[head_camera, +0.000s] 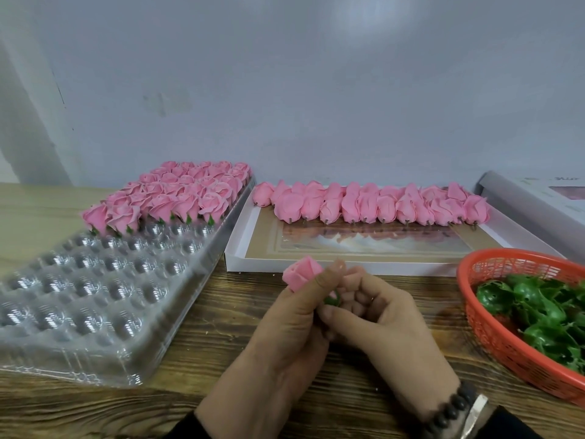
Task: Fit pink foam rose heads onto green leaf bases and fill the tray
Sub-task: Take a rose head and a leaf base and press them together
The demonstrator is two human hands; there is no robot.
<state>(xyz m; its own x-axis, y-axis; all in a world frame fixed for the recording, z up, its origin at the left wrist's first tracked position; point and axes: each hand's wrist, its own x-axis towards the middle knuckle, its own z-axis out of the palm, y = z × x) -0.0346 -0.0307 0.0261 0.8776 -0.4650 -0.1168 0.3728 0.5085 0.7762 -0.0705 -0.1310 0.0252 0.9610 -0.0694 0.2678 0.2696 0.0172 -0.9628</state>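
Head view, so we're looking down at a wood table point(221, 312) against a pale wall point(316, 74). Biggest thing on it is the clear tray point(104, 315) on the left: finished roses point(177, 191) fill the far rows, and the near cups show bare plastic. Next over, a flat white box point(240, 245) with a line of loose rose heads point(373, 202) along its far side. On the right we've got an orange basket point(493, 340) of green bases point(538, 315), and a grey-white carton point(538, 198) behind it.

Down front, our two hands meet between tray and basket. Left hand point(285, 324) is curled around one pink head point(302, 275), thumb up along it. Right hand point(389, 318) has its fingers folded in, pinching a base point(332, 301) right under that head, touching it. Bead bracelet point(449, 410) sits on the right wrist.
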